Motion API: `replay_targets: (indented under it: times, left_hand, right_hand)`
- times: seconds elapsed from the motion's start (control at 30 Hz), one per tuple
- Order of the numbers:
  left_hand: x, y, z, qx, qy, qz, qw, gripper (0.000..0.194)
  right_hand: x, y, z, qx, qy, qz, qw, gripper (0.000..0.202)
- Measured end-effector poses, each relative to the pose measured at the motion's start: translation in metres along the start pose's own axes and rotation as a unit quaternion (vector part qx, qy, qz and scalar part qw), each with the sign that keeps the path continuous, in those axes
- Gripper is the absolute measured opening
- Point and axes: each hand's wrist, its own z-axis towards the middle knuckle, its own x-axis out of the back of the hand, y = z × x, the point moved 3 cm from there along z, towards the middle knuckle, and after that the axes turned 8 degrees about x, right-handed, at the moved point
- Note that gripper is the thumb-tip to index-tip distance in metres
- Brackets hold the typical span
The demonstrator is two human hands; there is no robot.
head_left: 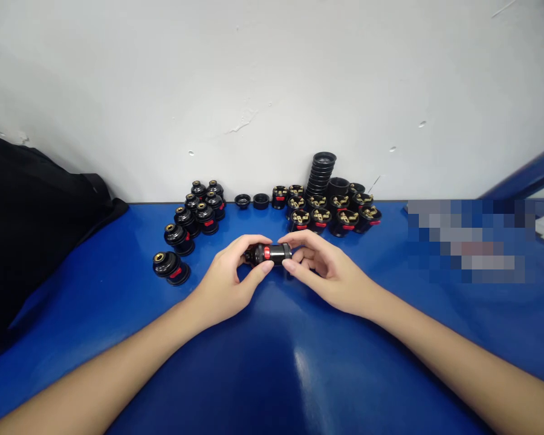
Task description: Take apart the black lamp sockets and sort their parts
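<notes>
Blue worktop (272, 374) nearest, glossy, so a smooth round part set on its side could roll on it. Left hand (229, 281) and right hand (338, 275) meet over it at centre, with the black cylinder (278, 252) between them, lying sideways, red tab (267, 254) facing the wearer. Fingers (267, 266) of the left grip its left end, thumb on the near side; right fingers pinch the right end, thumb tip near its lower edge. Can't tell if it's lifted or touching the worktop. Looks like hard moulded plastic: probably light, stiff, a bit slippery on the shiny barrel. Best hold is thumb and fingertips around the barrel, one hand per end, off the red tab. Past the left hand, black units (184, 222) with brass-rimmed tops stand in a loose double row; take those by the body. Beyond the right hand, open-topped bodies (343, 226) show brass contacts, likely bendable, so hold by the outer wall. Farther back, two loose rings (260, 203), then a tall ring stack (320, 174), likely tippy, near the white wall (254, 90).
</notes>
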Motion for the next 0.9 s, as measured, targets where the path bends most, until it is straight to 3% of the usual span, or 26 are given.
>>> replay_targets:
  times: [0.1,0.3,0.43,0.53,0.6,0.8,0.9]
  left_hand:
    - [0.0001,-0.0014,0.0,0.011,0.014,0.0,1.0,0.03]
    - [-0.0006,0.0,-0.0004,0.009,0.017,-0.001,1.0,0.029]
    - [-0.0005,0.0002,-0.0004,0.008,0.024,0.001,1.0,0.029]
    - [0.0002,0.0001,-0.0014,0.008,0.023,0.004,1.0,0.03]
    - [0.0011,0.0012,-0.0026,-0.006,0.02,0.015,1.0,0.029]
    - [0.0023,0.0031,-0.0039,-0.029,0.028,0.029,0.999,0.028]
    - [0.0018,0.0016,-0.0033,-0.022,0.039,0.029,0.999,0.029]
  right_hand:
    - [-0.0013,0.0017,-0.0024,-0.006,0.001,0.001,1.0,0.043]
    - [0.0005,0.0061,-0.0008,-0.059,0.02,0.003,0.998,0.038]
    - [-0.0008,0.0027,-0.0003,-0.032,0.004,0.017,0.999,0.034]
    - [-0.0027,-0.0018,-0.0011,-0.012,0.016,0.01,1.0,0.046]
    - [-0.0037,-0.0027,-0.0009,-0.02,0.029,-0.004,0.999,0.049]
    - [-0.0049,-0.0009,-0.0002,-0.036,0.007,-0.028,0.999,0.035]
    - [-0.0049,-0.0012,-0.0022,-0.028,-0.004,-0.029,0.999,0.042]
